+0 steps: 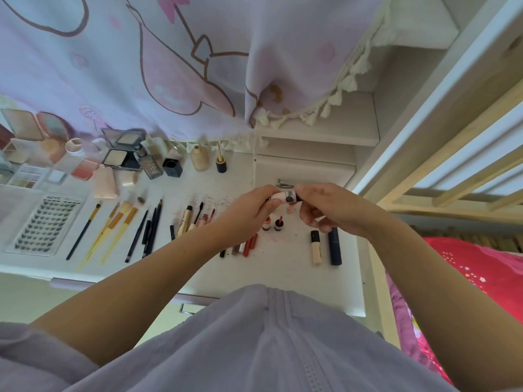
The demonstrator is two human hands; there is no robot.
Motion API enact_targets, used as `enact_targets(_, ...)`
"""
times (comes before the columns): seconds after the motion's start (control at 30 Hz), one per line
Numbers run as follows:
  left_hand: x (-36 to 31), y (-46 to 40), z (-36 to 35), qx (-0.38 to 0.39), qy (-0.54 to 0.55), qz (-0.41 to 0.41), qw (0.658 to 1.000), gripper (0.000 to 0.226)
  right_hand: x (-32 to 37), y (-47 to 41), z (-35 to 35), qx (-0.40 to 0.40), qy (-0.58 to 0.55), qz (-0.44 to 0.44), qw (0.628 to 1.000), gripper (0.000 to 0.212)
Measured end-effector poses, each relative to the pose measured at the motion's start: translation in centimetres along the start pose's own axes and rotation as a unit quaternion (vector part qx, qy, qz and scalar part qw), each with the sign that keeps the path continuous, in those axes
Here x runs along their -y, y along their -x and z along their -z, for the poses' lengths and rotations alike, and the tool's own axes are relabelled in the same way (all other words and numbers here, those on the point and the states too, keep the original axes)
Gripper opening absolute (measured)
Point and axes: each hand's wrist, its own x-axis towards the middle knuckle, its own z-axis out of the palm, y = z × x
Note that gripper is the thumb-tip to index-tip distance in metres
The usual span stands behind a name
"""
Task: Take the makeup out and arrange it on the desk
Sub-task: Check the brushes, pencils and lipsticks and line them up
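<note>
Watching this remotely: on the desk [283, 267] I count, left to right, 1 lash tray [45, 226], roughly 4 gold-handled brushes [113, 222], about 4 dark pencils [147, 230], 2 tiny red bottles [272, 224] and 2 tubes [325, 246] side by side. Left hand [252, 210] and right hand [325, 207] both pinch 1 small pink tube [285, 196] above the desk. If they twist it open up there, I'd guess the cap slips and drops onto those bottles.

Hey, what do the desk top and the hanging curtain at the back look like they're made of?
The desk top looks like white laminated board or painted wood: flat, matte, with pinkish smears on it. The curtain looks like thin woven fabric, soft folds, a printed cartoon pattern and cream tassels along its edge.
</note>
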Motion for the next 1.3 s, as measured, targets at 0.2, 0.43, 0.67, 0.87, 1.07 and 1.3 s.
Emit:
enact_targets(0.2, -0.2, -0.6, 0.3, -0.015, -0.018, -0.009, 1.0, 0.027, 0.1, -0.3, 0.4, -0.026, -0.076, 0.015, 0.997, 0.008)
enact_targets(0.43, -0.5, -0.5, 0.2, -0.006, -0.039, -0.01, 0.999, 0.028, 0.0, -0.3, 0.4, -0.058, -0.079, 0.025, 0.995, 0.016)
enact_targets(0.67, -0.4, -0.4, 0.3, 0.009, -0.045, -0.012, 0.999, 0.028, -0.1, 0.0, 0.7, -0.013, -0.073, -0.022, 0.997, 0.031)
enact_targets(0.87, -0.4, -0.4, 0.3, 0.017, -0.051, -0.01, 0.998, 0.029, -0.2, 0.0, 0.6, -0.018, -0.023, 0.014, 0.999, 0.013)
enact_targets(1.07, -0.6, -0.5, 0.5, 0.02, -0.065, -0.031, 0.997, 0.03, -0.2, 0.4, 0.9, 0.009, -0.076, -0.041, 0.996, 0.04)
enact_targets(1.3, -0.4, -0.4, 0.6, 0.018, -0.075, -0.028, 0.997, 0.03, -0.2, 0.5, 1.1, 0.0, -0.113, -0.01, 0.994, 0.022)
